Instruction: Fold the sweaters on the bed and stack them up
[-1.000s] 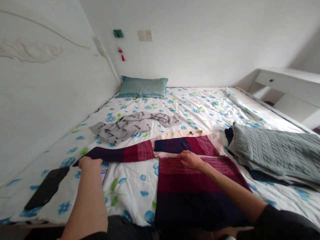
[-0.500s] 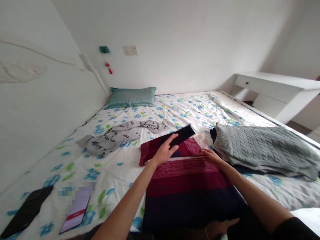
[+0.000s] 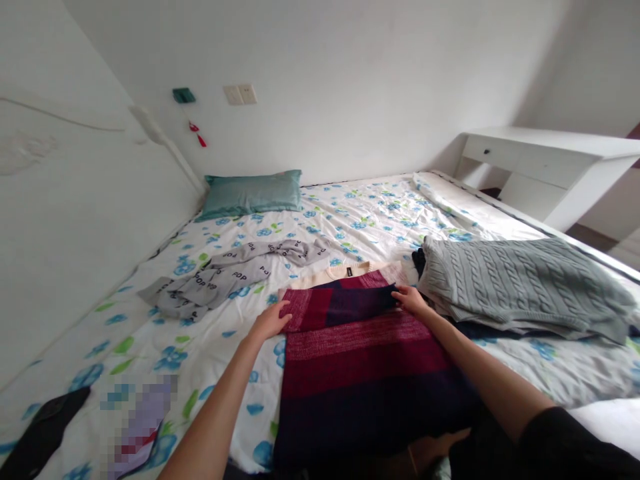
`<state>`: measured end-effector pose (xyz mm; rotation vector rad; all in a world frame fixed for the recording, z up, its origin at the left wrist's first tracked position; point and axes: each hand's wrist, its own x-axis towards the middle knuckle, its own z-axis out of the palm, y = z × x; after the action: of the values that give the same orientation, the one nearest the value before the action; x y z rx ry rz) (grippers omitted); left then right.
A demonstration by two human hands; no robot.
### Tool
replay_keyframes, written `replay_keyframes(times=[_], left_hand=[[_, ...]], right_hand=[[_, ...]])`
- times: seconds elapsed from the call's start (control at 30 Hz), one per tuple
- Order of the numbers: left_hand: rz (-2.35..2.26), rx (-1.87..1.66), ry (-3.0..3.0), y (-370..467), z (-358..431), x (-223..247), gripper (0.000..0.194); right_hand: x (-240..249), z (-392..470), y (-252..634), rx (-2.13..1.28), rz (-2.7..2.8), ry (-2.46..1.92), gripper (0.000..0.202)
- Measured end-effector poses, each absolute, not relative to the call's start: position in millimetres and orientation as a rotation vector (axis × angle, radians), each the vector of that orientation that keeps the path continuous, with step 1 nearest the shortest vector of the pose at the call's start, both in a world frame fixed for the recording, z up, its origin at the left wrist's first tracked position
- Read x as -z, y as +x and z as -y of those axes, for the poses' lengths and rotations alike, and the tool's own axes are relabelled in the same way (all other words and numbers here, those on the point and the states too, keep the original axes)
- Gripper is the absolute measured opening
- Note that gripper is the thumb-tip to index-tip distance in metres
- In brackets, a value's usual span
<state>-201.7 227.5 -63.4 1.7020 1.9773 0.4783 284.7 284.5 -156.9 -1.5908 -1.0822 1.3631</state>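
Observation:
A striped sweater (image 3: 370, 360) in maroon, navy and pink lies on the bed, its cream collar with a dark label facing the wall. Its sleeves are folded across the upper body. My left hand (image 3: 273, 321) pinches the left edge of the folded sleeves near the shoulder. At the right end of the dark sleeve (image 3: 357, 303), my right hand (image 3: 410, 300) grips the cuff between thumb and fingers.
Right of the sweater is a stack of folded knits topped by a grey cable-knit (image 3: 520, 283). A grey printed garment (image 3: 220, 277) lies crumpled at left. Also in view are a teal pillow (image 3: 253, 193), a phone (image 3: 143, 427), a black item (image 3: 47, 430) and a white desk (image 3: 545, 167).
The sleeve that stuck up toward the right now lies flat across the sweater, and the collar shows. My left hand has moved left and down to the edge; the view has shifted slightly.

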Motion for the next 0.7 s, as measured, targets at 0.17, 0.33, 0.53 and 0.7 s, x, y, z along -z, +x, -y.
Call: replay_keyframes(times=[0.17,0.33,0.53,0.7], left_hand=[[-1.909,-0.505,1.724,-201.3,-231.5,74.3,0.04],[-1.722,-0.526,1.865,-189.0,-224.2,71.7,0.037],[-1.782,-0.535,1.826,-183.1,-225.6,74.0,0.038],[-1.979,-0.743,1.192,-196.9,-230.6,80.6,0.039]], right_hand=[[141.5,-303.3,307.3,-1.175,1.042,-1.465,0.042],[152.7,-298.0,334.3,-0.988,1.132,-1.829,0.034],[156.9,-289.4,336.2,-0.696,1.46,-1.995,0.038],[157.3,-290.1,336.7,-0.732,1.424,-1.999,0.038]])
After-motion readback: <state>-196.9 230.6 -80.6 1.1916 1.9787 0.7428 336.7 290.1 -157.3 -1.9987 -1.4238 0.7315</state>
